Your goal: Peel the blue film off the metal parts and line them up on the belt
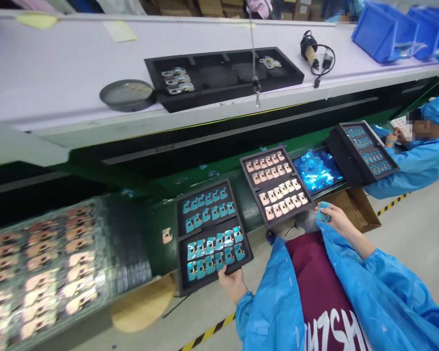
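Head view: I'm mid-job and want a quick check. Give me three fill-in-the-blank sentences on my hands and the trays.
1. The left hand grips the near black tray, whose parts are covered in ____ film.
2. The right hand holds a small blue piece beside the tray of copper-toned parts, which carry no ____.
3. On the upper shelf, the round dish lies to the picture's ____ of the long black tray.
Missing words: blue; film; left.
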Action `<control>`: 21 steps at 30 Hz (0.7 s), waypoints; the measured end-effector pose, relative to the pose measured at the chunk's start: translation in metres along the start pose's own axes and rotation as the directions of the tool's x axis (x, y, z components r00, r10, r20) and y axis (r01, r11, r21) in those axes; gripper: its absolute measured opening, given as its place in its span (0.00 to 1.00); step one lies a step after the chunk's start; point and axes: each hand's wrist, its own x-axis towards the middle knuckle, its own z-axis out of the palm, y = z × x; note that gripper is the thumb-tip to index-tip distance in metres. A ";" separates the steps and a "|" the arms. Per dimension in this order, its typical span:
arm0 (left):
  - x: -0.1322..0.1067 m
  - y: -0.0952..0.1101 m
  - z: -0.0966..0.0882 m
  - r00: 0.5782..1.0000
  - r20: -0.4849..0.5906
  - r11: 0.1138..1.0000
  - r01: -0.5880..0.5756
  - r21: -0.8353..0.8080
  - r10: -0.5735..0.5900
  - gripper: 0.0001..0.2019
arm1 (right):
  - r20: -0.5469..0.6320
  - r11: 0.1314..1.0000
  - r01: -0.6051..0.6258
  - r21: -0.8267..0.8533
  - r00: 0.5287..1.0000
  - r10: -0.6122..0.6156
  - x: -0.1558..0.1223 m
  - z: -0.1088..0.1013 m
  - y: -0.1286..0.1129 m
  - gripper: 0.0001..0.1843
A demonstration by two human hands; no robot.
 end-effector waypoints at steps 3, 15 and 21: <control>-0.004 -0.026 -0.012 0.983 -0.181 0.991 0.010 -0.135 -0.035 0.37 | -0.006 1.000 0.005 -0.013 1.000 -0.005 -0.004 0.000 0.007 0.21; -0.063 -0.043 -0.016 0.974 -0.195 0.960 0.062 -0.272 -0.118 0.36 | 0.065 0.995 -0.020 -0.103 0.998 0.027 -0.004 0.028 0.027 0.15; -0.026 -0.045 0.003 0.982 -0.159 0.871 0.012 -0.491 -0.104 0.26 | 0.090 0.978 -0.048 -0.202 0.994 0.067 0.015 0.034 0.028 0.17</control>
